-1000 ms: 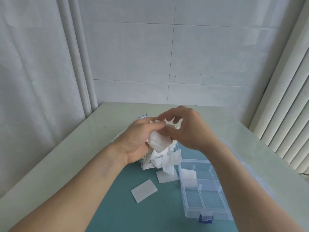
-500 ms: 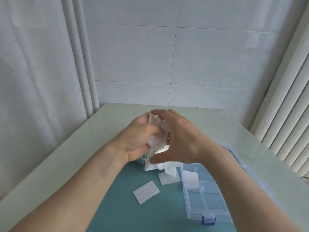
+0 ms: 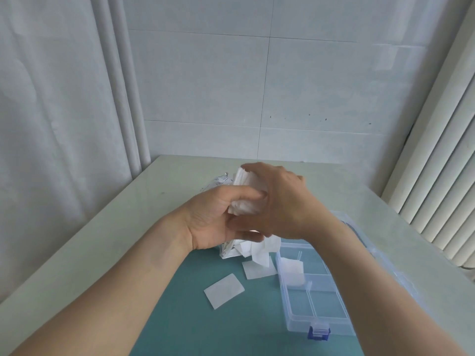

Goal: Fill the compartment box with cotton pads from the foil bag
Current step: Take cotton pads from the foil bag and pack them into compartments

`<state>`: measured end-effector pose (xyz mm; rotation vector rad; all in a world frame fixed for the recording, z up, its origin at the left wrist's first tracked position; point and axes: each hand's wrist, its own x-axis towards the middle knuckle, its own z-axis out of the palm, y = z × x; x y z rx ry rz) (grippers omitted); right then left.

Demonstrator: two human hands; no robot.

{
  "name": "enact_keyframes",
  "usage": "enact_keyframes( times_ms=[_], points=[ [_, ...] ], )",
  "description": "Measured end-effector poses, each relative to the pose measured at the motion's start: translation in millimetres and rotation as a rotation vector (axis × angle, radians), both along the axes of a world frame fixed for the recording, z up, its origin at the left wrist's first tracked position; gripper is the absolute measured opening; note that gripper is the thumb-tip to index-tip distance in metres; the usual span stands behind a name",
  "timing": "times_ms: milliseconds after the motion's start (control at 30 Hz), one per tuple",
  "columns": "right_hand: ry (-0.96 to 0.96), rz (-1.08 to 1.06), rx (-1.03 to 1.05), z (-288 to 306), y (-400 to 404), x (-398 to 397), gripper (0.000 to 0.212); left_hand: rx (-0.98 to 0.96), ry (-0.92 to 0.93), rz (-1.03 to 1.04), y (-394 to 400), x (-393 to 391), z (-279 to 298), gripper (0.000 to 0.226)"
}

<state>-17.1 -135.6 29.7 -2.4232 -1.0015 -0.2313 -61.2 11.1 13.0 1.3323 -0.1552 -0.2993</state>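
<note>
Both hands meet above the table's middle around a stack of white cotton pads (image 3: 248, 194). My left hand (image 3: 216, 217) grips the stack from the left with thumb on top. My right hand (image 3: 280, 204) curls over it from the right. The foil bag (image 3: 221, 181) lies behind and under my hands, its open end (image 3: 227, 249) spilling pads onto the teal mat. Two loose pads (image 3: 224, 290) (image 3: 258, 269) lie on the mat. The clear compartment box (image 3: 317, 327) with a blue latch stands open at the right, with a pad (image 3: 291, 271) in a far compartment.
The teal mat (image 3: 195, 322) covers the near part of a pale table (image 3: 128, 222). The box's open lid (image 3: 359, 232) lies to the right, behind my right forearm. A curtain hangs at the left, blinds at the right, a tiled wall behind.
The pad stack has risen a little between my hands and my right hand has closed further over it. The view has tilted down slightly. The loose pads and box stayed put.
</note>
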Motion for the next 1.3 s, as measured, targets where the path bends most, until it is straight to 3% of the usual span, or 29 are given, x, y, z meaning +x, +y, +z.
enact_keyframes(
  times_ms=[100, 200, 267, 300, 400, 500, 633, 767, 833, 1000, 1167, 1300],
  points=[
    [0.042, 0.081, 0.041, -1.9, 1.0, 1.8, 0.083, -0.061, 0.002, -0.012, -0.8, 0.5, -2.1, 0.017],
    [0.115, 0.236, 0.071, -3.1, -2.1, 2.8, 0.115, -0.134, 0.006, 0.063, -0.7, 3.7, -2.2, 0.011],
    [0.193, 0.208, 0.025, 0.2, -6.7, 1.2, 0.129, -0.089, 0.035, 0.119, 1.1, 6.3, -3.7, 0.007],
    [0.216, 0.157, -0.013, 2.4, -9.9, 0.5, 0.124, -0.054, 0.058, 0.146, 2.6, 7.1, -4.6, 0.005],
    [0.228, -0.059, -0.209, 9.5, -21.9, -1.3, 0.079, 0.022, 0.100, 0.237, 7.5, 6.8, -5.1, 0.003],
    [0.249, -0.138, -0.345, 5.0, -23.0, -15.7, 0.054, 0.189, 0.014, 0.350, 14.6, 3.9, -6.0, 0.009],
    [0.295, -0.158, -0.426, -27.5, 1.8, -52.3, 0.058, 0.531, -0.171, 0.463, 25.0, -3.6, -22.1, 0.018],
    [0.290, -0.243, -0.323, -66.3, 28.8, -78.7, 0.066, 0.754, -0.119, 0.283, 36.6, -19.4, -43.7, 0.028],
    [0.226, -0.281, -0.285, -78.0, 37.0, -81.4, 0.066, 0.695, -0.087, 0.243, 41.6, -28.1, -52.2, 0.031],
    [0.320, -0.356, -0.324, -85.9, 42.5, -77.2, 0.052, 0.298, -0.021, 0.329, 42.2, -44.9, -70.0, 0.021],
    [0.415, -0.271, -0.532, -73.8, 28.9, -73.2, 0.041, 0.259, 0.104, 0.471, 41.3, -44.5, -85.4, 0.016],
    [0.352, -0.109, -0.605, -46.6, 18.7, -59.4, 0.027, -0.018, 0.215, 0.373, 43.8, -43.4, -80.6, 0.013]
  ],
)
